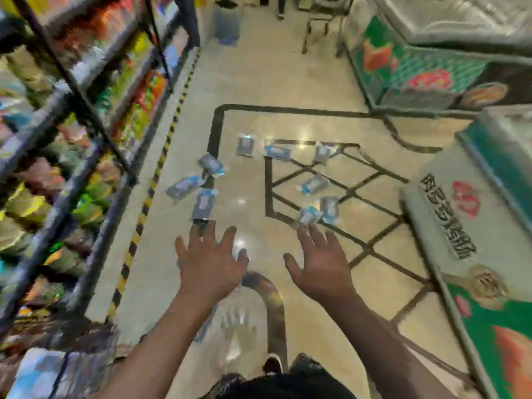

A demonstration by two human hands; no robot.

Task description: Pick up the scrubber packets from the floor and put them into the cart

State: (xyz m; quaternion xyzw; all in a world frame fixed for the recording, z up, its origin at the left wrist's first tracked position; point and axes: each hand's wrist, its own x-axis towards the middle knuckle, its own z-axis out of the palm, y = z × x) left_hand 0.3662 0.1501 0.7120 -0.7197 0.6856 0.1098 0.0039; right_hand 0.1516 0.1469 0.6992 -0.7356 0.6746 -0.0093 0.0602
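Several grey-and-blue scrubber packets lie scattered on the shiny tiled floor ahead of me, among them one (pixel 203 204) just beyond my left fingertips, one (pixel 310 215) just past my right fingertips, and one farther off (pixel 245 146). My left hand (pixel 209 259) and my right hand (pixel 318 262) reach forward side by side with fingers spread, holding nothing. Below my hands a curved metal bar (pixel 273 298), apparently part of the cart, shows dimly; the picture is blurred.
Stocked store shelves (pixel 72 139) line the left, edged by yellow-black floor tape (pixel 144 208). Chest freezers (pixel 472 214) with green floral sides stand on the right. A metal stool frame (pixel 322 27) and a person's legs are far down the aisle.
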